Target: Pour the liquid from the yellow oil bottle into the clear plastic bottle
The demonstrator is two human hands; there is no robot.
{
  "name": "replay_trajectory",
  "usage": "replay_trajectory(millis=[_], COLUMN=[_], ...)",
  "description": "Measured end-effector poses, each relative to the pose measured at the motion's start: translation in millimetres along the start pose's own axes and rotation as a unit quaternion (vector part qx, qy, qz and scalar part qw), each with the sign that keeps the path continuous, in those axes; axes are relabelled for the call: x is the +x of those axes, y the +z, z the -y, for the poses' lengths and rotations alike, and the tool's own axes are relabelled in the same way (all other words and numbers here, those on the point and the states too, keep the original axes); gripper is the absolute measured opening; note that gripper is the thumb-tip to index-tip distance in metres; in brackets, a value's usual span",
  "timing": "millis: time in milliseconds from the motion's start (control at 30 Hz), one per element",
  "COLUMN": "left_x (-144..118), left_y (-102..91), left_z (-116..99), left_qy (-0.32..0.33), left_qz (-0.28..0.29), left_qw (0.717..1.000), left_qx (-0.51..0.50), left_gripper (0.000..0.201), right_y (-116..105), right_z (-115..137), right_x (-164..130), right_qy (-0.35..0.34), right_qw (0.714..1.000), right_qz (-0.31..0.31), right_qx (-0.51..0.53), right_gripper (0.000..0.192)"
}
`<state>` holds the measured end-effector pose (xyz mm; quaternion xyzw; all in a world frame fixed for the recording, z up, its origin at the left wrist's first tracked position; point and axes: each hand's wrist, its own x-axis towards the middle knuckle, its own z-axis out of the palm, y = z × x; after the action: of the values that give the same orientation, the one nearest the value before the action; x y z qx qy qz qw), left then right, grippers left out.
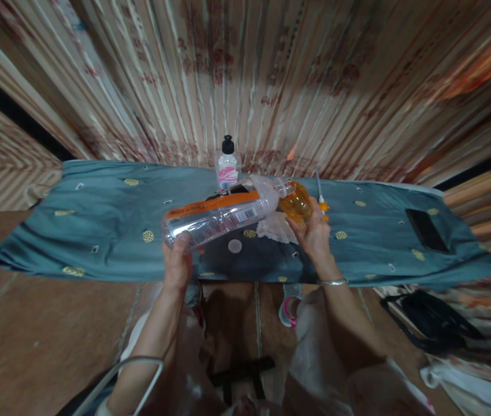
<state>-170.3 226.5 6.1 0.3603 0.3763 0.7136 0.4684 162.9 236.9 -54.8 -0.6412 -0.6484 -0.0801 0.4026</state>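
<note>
So the biggest thing in the room is the striped curtain [271,75] hanging across the whole back, and right in front of it there's a long table under a teal cloth [111,219] with little gold motifs stitched on. A dark flat thing, looks like a phone [426,230], lies way off on the right end of the cloth, well apart from the action

The person is seated at the near edge with both arms out over the middle. Left hand [177,263] is wrapped around the base of a big clear bottle [222,215] with an orange strip on its label, tipped almost flat with the neck end pointing right. Looks nearly empty to me, which would explain the steep tilt, you'd need that to get the last bit out. Right hand [312,231] is clasped around a small round bottle [296,202] of amber liquid, held up so its mouth meets the big one's neck, so they're touching or as good as

Behind them a small bottle with a black cap [227,164] and pink label stands upright near the curtain. Just right of the amber one lies a thin pump tube [320,190] with an orange collar, probably pulled out so the opening is free. A small white round disc [234,246] sits on the cloth below the bottles
</note>
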Motion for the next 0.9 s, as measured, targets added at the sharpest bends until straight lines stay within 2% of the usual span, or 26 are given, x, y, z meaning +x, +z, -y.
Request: replay_trajectory(millis=[333,733,900], left_x=[-0.3,0.3,0.2], left_y=[0.5,0.0,1.0], left_z=[0.2,-1.2,-1.7], left_qy=[0.000,0.010,0.008], left_qz=[-0.011,0.011,0.003], left_qw=[1.000,1.000,1.000], left_qx=[-0.008,0.008,0.005], left_gripper=[0.050,0.048,0.051], right_y=[-3.0,-5.0,-5.0], right_z=[3.5,7.2,7.8], right_x=[1.2,1.5,2.2], right_qy=[0.013,0.025,0.019], right_qw=[1.000,1.000,1.000], right_qz=[0.008,0.011,0.005], right_qx=[0.006,0.008,-0.002], right_gripper=[0.077,0.075,0.073])
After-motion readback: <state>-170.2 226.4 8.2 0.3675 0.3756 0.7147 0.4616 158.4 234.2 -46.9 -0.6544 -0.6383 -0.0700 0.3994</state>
